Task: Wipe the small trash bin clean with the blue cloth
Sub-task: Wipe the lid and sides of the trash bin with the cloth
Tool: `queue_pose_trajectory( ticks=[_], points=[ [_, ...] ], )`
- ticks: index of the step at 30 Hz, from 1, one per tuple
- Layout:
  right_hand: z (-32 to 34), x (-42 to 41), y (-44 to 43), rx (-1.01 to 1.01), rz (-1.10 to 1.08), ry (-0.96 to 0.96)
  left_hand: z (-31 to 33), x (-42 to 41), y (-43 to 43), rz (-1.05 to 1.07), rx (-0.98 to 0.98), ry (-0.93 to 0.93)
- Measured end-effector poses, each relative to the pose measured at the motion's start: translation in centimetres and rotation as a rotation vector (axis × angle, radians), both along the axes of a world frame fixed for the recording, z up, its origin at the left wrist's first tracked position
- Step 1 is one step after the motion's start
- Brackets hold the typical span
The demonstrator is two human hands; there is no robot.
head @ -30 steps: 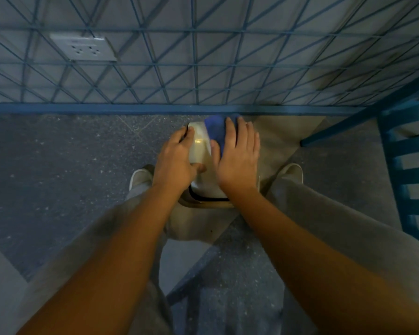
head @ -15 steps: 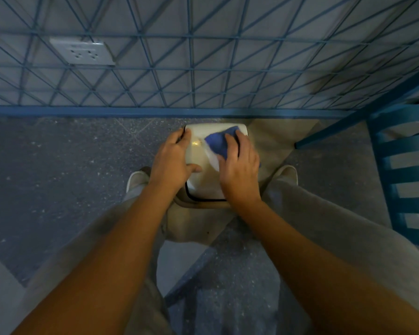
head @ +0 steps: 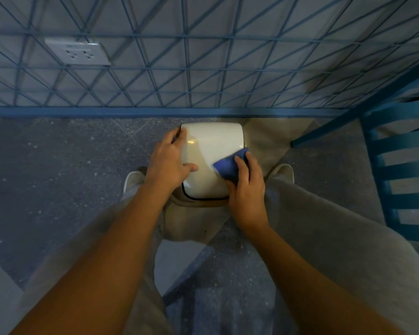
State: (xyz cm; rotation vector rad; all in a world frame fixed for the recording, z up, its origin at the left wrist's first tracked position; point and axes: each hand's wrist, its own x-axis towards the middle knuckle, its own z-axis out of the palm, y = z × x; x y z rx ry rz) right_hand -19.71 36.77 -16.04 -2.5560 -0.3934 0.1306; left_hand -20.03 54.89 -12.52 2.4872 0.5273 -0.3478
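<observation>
1. Left hand (head: 167,163) grips the left edge of the small trash bin with a glossy cream plastic top (head: 211,151): fingers curl over the rim, thumb lies flat on top.
2. Right hand (head: 247,187) holds the folded blue cloth (head: 228,166) with bent fingers, pressing it onto the bin's right side near the edge.
3. Bin stands on the speckled grey floor (head: 58,180) between the person's feet, close to the blue skirting of the wall.
4. Bin top is rounded-rectangular and smooth, with one small bright glint near the left hand. A thin dark seam runs round its near edge, with a tan band below.
5. Bin's body is hidden under the top and the hands. Much of the cloth sits under the fingers.
6. Pale shoes (head: 132,180) show only as toes. The blue slatted chair (head: 402,165) is cut off at the right edge.
</observation>
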Motion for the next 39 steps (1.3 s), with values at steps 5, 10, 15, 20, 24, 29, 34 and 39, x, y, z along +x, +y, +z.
queue_pose_trajectory(
  ticks=[5,10,15,20,24,29,34,39],
  points=[
    [1.8,0.2,-1.8,0.194,-0.117,0.298,0.7,0.1,-0.3,0.001,0.004,0.024],
    [2.7,0.6,-4.4,0.582,-0.567,0.869,1.4,-0.1,-1.3,0.005,0.043,0.094],
    [4.6,0.1,-6.1,1.042,-0.680,1.112,3.6,-1.6,-6.3,-0.110,0.003,-0.014],
    [6.7,-0.9,-6.8,1.278,-0.598,1.153,4.3,-3.3,-11.3,-0.007,-0.597,0.178],
    [7.0,-1.6,-6.6,1.229,-0.558,1.204,4.1,-3.0,-12.0,0.244,-0.863,0.174],
    [5.9,-1.4,-6.7,1.083,-0.546,1.219,3.9,-2.2,-11.3,0.159,-0.762,0.155],
    [4.7,1.3,-8.1,0.816,-0.593,1.110,3.7,0.1,-10.2,-0.143,-0.262,-0.069],
    [2.5,4.3,-8.6,0.708,-0.709,1.006,2.1,3.7,-8.5,-0.347,0.136,-0.133]
  ],
)
